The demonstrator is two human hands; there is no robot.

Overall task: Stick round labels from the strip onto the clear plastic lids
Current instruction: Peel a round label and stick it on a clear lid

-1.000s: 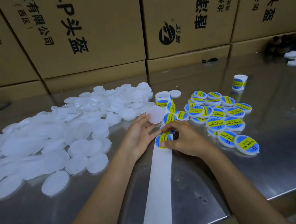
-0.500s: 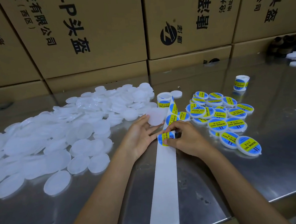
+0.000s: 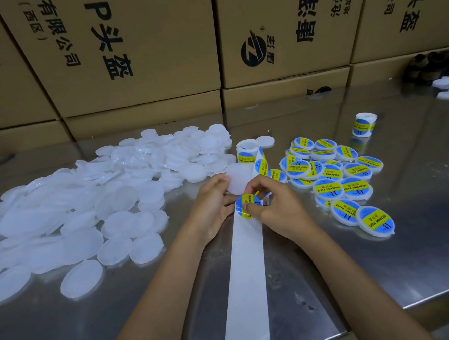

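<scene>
Bare strip (image 3: 246, 287): lower centre of frame, spent white backing trailing off the near worktop (image 3: 331, 268) edge, labels gone from this stretch.
Right hand (image 3: 279, 206): centre frame, fingers (image 3: 250, 207) pinching a round label (image 3: 247, 206); half a second ago flat on the strip, now curled up and nearly free.
Left hand (image 3: 211, 206): just left of the label, fingers grasping a blank clear lid (image 3: 238, 178) by its edge, tilted and raised above the strip.
Meaning for the task: peel all but done, judging by the lift; pressing the label onto the held lid likely next.
Labelled lids (image 3: 346, 185): right of centre, overlapping cluster well short of the worktop's right edge.
Blank lids (image 3: 93, 205): left half of frame, broad heap running out of the left side.
Label roll (image 3: 247, 152): behind the hands, feeding the strip; a second roll (image 3: 364, 124) upper right.
Open room: bare metal in the lower left and lower right; near edge close beneath the right forearm.
Cardboard boxes (image 3: 143, 56): across the top of frame, walling the far side.
</scene>
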